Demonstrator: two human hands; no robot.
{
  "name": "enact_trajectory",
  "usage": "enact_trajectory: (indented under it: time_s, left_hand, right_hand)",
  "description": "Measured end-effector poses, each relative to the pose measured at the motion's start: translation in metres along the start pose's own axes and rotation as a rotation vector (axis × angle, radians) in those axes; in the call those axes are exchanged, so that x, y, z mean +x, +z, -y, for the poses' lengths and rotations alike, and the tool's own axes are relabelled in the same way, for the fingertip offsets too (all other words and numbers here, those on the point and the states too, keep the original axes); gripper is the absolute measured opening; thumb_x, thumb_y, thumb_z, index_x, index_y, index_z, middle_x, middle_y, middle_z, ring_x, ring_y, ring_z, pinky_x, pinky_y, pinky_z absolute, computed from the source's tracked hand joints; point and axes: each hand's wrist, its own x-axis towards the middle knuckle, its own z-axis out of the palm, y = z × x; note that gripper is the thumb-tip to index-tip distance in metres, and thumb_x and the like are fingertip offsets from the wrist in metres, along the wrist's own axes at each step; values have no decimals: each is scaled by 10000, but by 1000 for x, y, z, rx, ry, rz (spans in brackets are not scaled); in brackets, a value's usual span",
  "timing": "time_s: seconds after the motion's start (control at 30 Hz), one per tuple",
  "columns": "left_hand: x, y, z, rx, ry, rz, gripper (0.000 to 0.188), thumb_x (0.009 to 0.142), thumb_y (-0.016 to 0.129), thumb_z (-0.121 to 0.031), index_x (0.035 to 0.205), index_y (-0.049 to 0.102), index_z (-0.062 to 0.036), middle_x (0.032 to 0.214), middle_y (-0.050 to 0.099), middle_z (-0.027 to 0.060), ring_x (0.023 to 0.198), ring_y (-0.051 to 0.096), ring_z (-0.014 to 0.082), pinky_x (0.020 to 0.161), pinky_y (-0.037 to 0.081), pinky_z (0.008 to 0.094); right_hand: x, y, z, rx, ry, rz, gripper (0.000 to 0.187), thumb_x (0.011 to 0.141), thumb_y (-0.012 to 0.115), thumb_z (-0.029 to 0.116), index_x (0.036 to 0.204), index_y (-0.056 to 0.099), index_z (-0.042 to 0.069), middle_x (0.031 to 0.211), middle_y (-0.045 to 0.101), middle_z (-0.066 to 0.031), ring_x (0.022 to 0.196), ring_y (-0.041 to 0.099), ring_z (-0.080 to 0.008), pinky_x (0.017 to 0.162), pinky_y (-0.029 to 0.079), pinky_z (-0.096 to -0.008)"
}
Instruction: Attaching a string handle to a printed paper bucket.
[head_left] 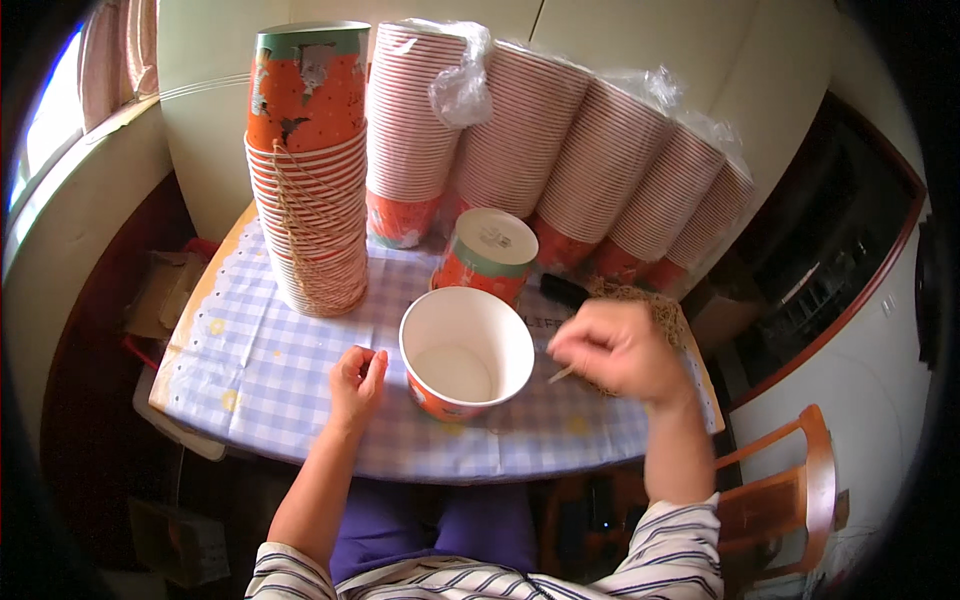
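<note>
Where the checked tablecloth (310,400) reaches toward the wearer, an open paper bucket (467,372) stands upright, mouth up, with an upturned bucket (488,258) behind it at about 12 o'clock. The left hand (358,382) is just beside it at 8 o'clock, fingers curled closed with nothing visible in them; the right hand (618,350), at 3 o'clock, is blurred but seems to pinch a pale strand (561,375). The bucket should be light and fairly stiff — yet thin-walled, easily dented, probably slick inside. Its rolled rim, at 9 and 3 o'clock, looks the best hold; the strand should be limp, best pinched near its end.
</note>
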Motion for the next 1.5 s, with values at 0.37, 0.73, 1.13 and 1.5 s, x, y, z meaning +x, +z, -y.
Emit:
enact_trajectory:
  time_s: [0.37,0.73,1.13,1.5]
  left_hand:
    - [-78,-21,-119,-500,-382,647,229,941,584,-150,1091,631,17,964,651,77,905,603,121,767,478,248]
    - [-86,-7,-123,-472,-498,686,237,924,639,-179,1031,649,32,834,653,10,742,572,72,666,479,218]
    - [-81,-16,-116,-514,-549,728,93,901,644,-64,915,659,26,826,665,20,747,593,62,665,488,198]
    - [-84,-22,-124,-320,-259,765,105,884,670,-106,916,670,-6,746,641,31,673,571,74,602,468,235]
  right_hand:
    - [-57,107,-18,-127,-217,-124,211,697,731,-9,894,684,54,778,624,-74,687,621,-235,606,500,-324]
    - [-65,121,-15,-447,-388,-134,160,733,686,63,888,650,46,734,537,-37,638,565,-187,551,446,-313]
    - [-67,125,-22,-186,-334,-109,224,663,749,37,855,645,87,753,575,-46,603,593,-228,533,473,-338]
    - [-72,132,-22,-79,-349,-90,171,774,690,36,917,596,45,821,572,-68,701,612,-246,619,516,-353]
